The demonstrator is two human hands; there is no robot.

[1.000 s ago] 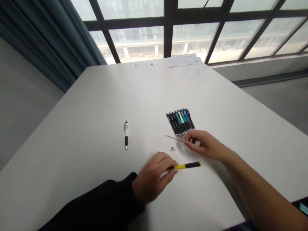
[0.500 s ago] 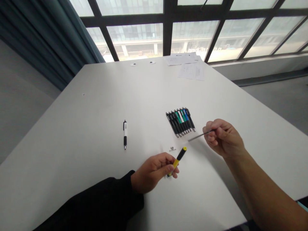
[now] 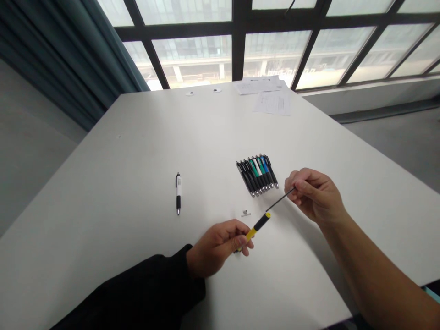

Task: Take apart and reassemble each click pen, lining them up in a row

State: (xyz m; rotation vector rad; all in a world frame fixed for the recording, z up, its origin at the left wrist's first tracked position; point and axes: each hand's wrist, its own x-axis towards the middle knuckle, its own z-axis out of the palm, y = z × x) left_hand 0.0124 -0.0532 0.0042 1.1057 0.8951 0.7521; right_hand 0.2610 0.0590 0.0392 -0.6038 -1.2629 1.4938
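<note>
My left hand (image 3: 223, 245) is closed around a yellow and black pen barrel (image 3: 260, 224), its yellow-rimmed end tilted up to the right. Between the thumb and fingers of my right hand (image 3: 314, 195) is a thin dark pen refill (image 3: 281, 199). The refill's lower tip points down at the barrel's upper end, very close to it; whether they touch I cannot tell. Just beyond my left hand lie small metallic pen parts (image 3: 245, 213), including what looks like a spring.
A row of several pens (image 3: 257, 175), black, green, white and blue, lies beyond my hands. One white and black pen (image 3: 178, 194) lies apart on the left. Papers (image 3: 271, 96) rest at the far edge of the white table (image 3: 144, 151), by the window.
My right hand has moved left and the refill has come to the barrel's upper end, at a steeper slant. The barrel in my left hand has tipped further to the right.
</note>
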